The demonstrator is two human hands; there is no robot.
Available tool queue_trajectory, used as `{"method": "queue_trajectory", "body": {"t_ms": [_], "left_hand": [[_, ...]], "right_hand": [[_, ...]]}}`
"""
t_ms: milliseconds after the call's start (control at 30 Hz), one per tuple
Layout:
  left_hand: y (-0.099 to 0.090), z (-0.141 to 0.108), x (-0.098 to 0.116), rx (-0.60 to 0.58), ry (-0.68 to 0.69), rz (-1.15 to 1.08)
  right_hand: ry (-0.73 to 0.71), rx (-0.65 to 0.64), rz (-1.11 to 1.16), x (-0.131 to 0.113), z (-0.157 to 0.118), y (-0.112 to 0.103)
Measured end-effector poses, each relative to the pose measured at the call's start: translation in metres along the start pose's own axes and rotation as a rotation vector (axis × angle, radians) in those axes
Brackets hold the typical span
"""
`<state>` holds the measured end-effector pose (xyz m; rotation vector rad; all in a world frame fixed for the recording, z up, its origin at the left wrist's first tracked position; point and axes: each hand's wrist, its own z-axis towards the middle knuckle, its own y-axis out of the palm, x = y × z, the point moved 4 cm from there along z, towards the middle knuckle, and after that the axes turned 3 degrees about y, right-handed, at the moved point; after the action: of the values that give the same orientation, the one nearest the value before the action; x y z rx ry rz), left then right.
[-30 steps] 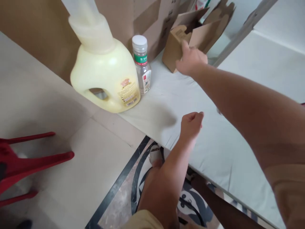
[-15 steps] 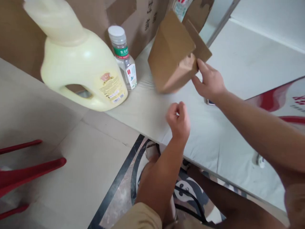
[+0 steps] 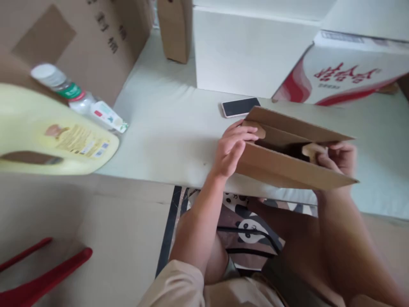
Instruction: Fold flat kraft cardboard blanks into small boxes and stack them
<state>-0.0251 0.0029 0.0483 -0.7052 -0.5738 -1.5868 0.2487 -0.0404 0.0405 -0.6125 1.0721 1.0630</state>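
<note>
We count one left hand (image 3: 226,149) and one right hand (image 3: 343,157), two in all. We see one open box (image 3: 287,172), one narrow box (image 3: 174,34) and one big box (image 3: 79,55), three brown boxes together. We also find one white box (image 3: 243,51), one red-and-white box (image 3: 348,81), one phone (image 3: 241,107), one jug (image 3: 32,121), one bottle (image 3: 83,102) and two red legs (image 3: 47,279).

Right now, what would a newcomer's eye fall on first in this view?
Probably the open cardboard box right of centre, with the left hand at its left end and the right hand at its right end. Next, perhaps, the large pale-yellow jug at the left edge, with a white-capped bottle close by. The dark-screened phone also stands out, lying just beyond the box.
</note>
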Motion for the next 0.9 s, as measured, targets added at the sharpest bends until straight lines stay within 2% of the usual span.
{"method": "queue_trajectory", "body": {"t_ms": [67,167,267,333,433,567,667,733,800,900], "left_hand": [[0.010,0.002,-0.005,-0.017,-0.011,0.026],[0.014,0.005,-0.020,0.065,-0.081,0.014],[0.012,0.007,-0.034,0.150,-0.141,-0.063],[0.012,0.009,-0.039,0.124,-0.173,-0.044],[0.013,0.014,-0.040,0.071,-0.219,0.055],[0.013,0.017,-0.037,0.077,-0.260,0.092],[0.008,0.017,-0.037,0.099,-0.293,0.113],[-0.001,0.015,-0.039,0.160,-0.321,0.092],[-0.014,0.013,-0.042,0.271,-0.365,0.012],[-0.029,0.008,-0.048,0.447,-0.450,-0.108]], "right_hand": [[0.021,0.034,0.034,0.007,0.002,-0.009],[0.099,-0.015,0.003,0.013,0.000,-0.012],[0.025,-0.042,-0.120,0.012,-0.008,-0.011],[-0.059,-0.024,-0.157,0.009,-0.013,-0.012],[-0.095,-0.037,-0.134,0.008,-0.018,-0.015],[-0.081,-0.081,-0.107,0.012,-0.022,-0.021],[0.012,-0.002,-0.104,0.026,-0.025,-0.027],[0.123,0.070,-0.117,0.039,-0.027,-0.031],[0.227,0.056,-0.130,0.047,-0.027,-0.029],[0.278,-0.157,-0.054,0.046,-0.030,-0.014]]}}
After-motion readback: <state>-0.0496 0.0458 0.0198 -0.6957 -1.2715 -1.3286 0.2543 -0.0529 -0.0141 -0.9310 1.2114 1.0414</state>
